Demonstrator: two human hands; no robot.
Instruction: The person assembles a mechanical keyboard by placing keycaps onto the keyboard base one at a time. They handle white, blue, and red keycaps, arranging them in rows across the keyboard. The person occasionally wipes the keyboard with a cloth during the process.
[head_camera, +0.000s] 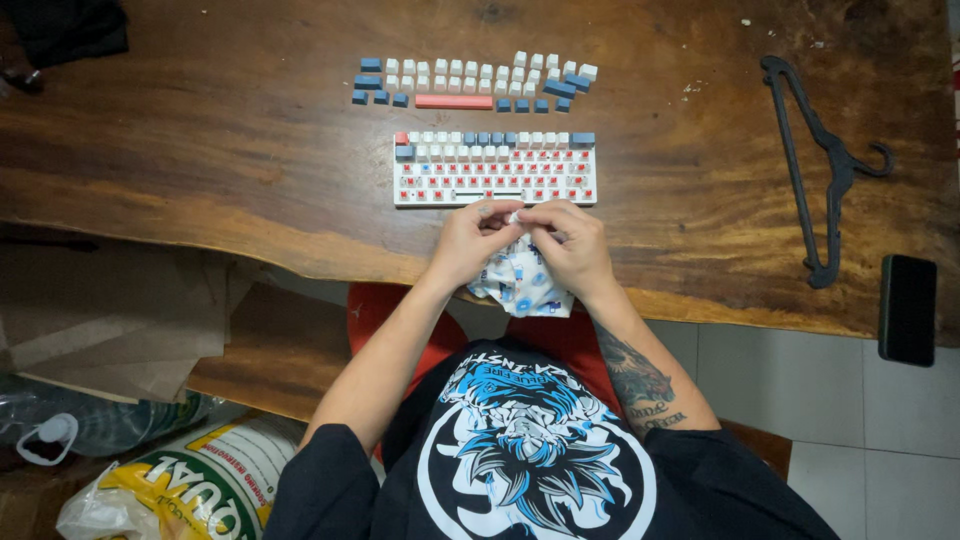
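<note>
Seen from above, at the near edge of a dark wooden desk: left hand and right hand brought together, fingertips meeting around a small white keycap pinched between them, with a crumpled white cloth printed in blue bunched under both palms and hanging just over the desk's edge. At twelve o'clock from the hands, just beyond the fingertips, a compact white keyboard lying flat, most caps off so that red switches show, only the top rows carrying white and blue caps plus a single red one in the upper left corner. Farther out at twelve o'clock, well apart from the keyboard, loose keycaps laid out in tidy rows: white in the middle, blue at both ends, one long red bar along the bottom row. At two to three o'clock, a black clothes hanger lying flat on the wood, and beyond it, at three o'clock, a dark phone face down at the desk's corner. At ten o'clock, in the far corner, a dark cloth. At eight o'clock, below desk level, a yellow and white sack beside a clear plastic bottle. Red seat partly visible beneath the forearms.
</note>
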